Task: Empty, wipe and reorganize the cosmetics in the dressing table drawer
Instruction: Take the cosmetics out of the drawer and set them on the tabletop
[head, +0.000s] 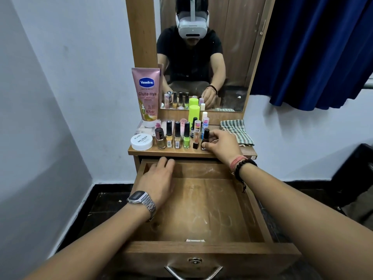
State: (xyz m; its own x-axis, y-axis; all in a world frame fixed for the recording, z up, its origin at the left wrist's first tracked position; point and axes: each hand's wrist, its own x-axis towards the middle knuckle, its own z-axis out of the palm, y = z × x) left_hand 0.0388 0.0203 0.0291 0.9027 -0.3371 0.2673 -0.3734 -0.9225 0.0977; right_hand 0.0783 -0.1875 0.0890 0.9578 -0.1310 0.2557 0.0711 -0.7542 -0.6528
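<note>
The right hand (221, 143) has its thumb and fingers curled round a small dark nail polish bottle (205, 138), pinching it low at the base while it stands on the dressing table top (248, 152), at the right end of the front row. The left hand (159, 178) reaches into the open drawer (212, 209), fingers relaxed and loosely spread near the back left corner, holding nothing; whether the fingertips touch the wood I cannot tell. The drawer floor shows bare, scuffed wood.

Beside the held bottle, going left, stand a red-and-black lipstick (195, 139), a green polish bottle (187, 136), two yellowish ones (177, 136) and a brownish one (160, 138), then a white round tub (141, 141). Behind them rise a bright green cylinder (194, 114) and a tall pink Vaseline tube (146, 96), cap down. A striped cloth (236, 132) lies just right of the hand. The mirror (232, 57) stands behind everything.
</note>
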